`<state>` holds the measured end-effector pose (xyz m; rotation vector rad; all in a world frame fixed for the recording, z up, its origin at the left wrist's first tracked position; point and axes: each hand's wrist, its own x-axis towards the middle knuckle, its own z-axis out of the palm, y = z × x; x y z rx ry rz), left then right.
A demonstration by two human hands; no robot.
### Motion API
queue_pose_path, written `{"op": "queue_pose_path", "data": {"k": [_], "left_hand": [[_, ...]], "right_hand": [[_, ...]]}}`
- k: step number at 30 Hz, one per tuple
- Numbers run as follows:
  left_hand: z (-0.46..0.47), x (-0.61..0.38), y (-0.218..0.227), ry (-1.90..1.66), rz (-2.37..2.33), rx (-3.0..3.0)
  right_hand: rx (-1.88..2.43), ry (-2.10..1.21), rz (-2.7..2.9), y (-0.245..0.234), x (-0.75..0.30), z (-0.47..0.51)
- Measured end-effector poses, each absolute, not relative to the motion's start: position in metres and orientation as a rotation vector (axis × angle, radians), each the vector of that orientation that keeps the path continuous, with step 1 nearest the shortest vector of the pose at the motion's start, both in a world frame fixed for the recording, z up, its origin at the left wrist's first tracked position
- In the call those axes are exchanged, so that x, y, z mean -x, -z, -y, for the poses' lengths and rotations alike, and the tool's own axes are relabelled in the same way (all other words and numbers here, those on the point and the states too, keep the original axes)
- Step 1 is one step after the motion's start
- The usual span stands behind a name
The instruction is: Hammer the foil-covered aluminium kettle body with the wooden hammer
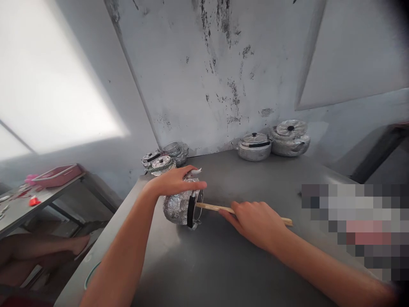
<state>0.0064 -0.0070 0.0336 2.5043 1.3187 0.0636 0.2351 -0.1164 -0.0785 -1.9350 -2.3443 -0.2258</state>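
Note:
A dented silver metal pot (176,207) lies tipped on its side on the grey metal table (204,264), its opening facing right. A black strip (191,211) runs along its rim. My left hand (174,183) grips the pot from above, thumb and fingers around its upper side; a small whitish piece (195,172) shows by the fingertips, and I cannot tell what it is. Closed around a wooden stick (217,207) is my right hand (255,221). The stick's left end reaches the pot's mouth; its tip is hidden inside.
Several small silver pots (161,162) stand behind my left hand. Two lidded pots (254,147) sit against the stained wall (220,76). At left, a second table (47,196) bears a pink basket (59,175); a person's bare leg (47,247) shows below. A pixelated area covers the right.

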Motion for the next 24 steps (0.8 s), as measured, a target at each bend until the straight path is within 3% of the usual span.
{"op": "queue_pose_path", "data": {"k": [10, 24], "left_hand": [[-0.003, -0.015, -0.015, -0.258, -1.312, -2.652], [-0.003, -0.012, -0.019, -0.218, -1.230, -2.481]], "right_hand": [[2.009, 0.119, 2.293, 0.070, -0.237, 0.116], [1.998, 0.090, 2.328, 0.069, -0.234, 0.118]]}}
